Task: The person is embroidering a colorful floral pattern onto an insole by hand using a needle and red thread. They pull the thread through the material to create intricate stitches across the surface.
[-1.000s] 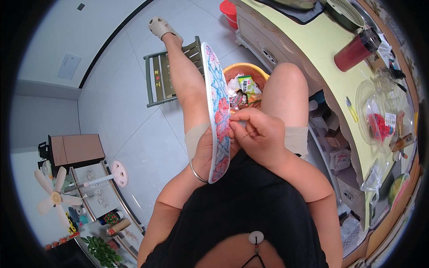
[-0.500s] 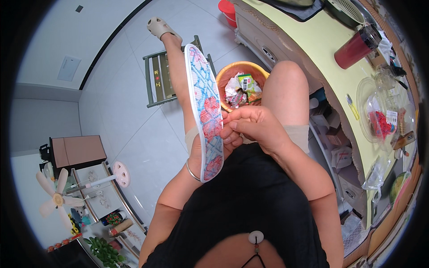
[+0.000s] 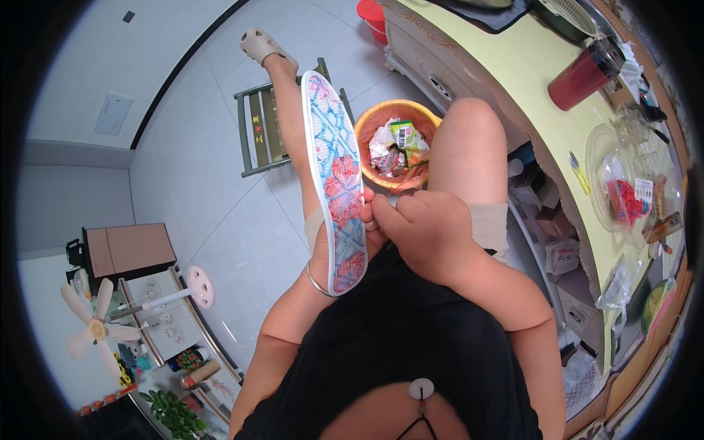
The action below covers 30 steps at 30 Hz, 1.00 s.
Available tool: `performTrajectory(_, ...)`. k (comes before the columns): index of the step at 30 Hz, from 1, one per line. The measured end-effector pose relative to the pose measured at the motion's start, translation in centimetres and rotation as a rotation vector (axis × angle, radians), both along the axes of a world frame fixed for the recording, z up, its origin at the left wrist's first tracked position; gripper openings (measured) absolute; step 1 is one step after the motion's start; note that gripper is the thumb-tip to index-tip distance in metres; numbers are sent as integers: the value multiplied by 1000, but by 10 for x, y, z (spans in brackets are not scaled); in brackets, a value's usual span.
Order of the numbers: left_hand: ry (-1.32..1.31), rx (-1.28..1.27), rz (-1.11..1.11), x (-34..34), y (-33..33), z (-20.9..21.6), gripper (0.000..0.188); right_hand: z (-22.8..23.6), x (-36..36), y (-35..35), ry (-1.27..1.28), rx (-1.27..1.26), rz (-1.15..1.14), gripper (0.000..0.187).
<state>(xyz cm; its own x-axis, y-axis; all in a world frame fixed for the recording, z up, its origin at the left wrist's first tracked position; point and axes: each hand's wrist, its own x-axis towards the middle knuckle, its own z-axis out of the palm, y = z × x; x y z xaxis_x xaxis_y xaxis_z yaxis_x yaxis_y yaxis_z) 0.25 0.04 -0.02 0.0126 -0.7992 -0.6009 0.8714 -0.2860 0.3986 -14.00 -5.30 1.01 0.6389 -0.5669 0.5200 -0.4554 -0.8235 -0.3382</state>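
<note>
An embroidered insole (image 3: pixel 341 183) with a white rim and a red, pink and blue pattern stands lengthwise in front of me. My left hand (image 3: pixel 375 236) grips it from behind near its lower half, with the fingertips showing past its right edge. A metal bangle circles that wrist. My right hand (image 3: pixel 433 229) is curled beside that same edge, thumb and finger closed together next to the left fingertips. Whatever it pinches is too small or hidden to make out.
A yellow bin (image 3: pixel 396 180) holding wrappers stands beyond my hands, next to a folding stool (image 3: pixel 260 132). On the table (image 3: pixel 506 66) at right are a dark red tumbler (image 3: pixel 587 77), a yellow-handled tool (image 3: pixel 578 174), and red thread (image 3: pixel 627 204) in a clear tray. A fan (image 3: pixel 97 328) is at left.
My right hand has turned over and curled in, its back now facing up, and has shifted slightly right. The insole has tilted a little; my left hand still grips it.
</note>
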Motion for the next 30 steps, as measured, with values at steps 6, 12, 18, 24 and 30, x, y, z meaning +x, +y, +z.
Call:
performTrajectory(6, 129, -202, -81, 1, 0, -4, 14, 2, 2, 6, -121, -51, 8, 34)
performTrajectory(12, 155, -161, -13, 6, 2, -16, 11, 4, -2, 5, -43, -83, -6, 24)
performTrajectory(18, 62, -268, -96, 6, 1, -18, 16, 1, -2, 8, -35, -129, -32, 24)
performTrajectory(24, -18, -319, -139, 9, -3, -19, 11, -1, -4, 10, -130, 24, 58, 24)
performTrajectory(30, -376, -360, -77, 6, 2, -8, 17, -5, -19, 13, -468, 1014, 65, 12)
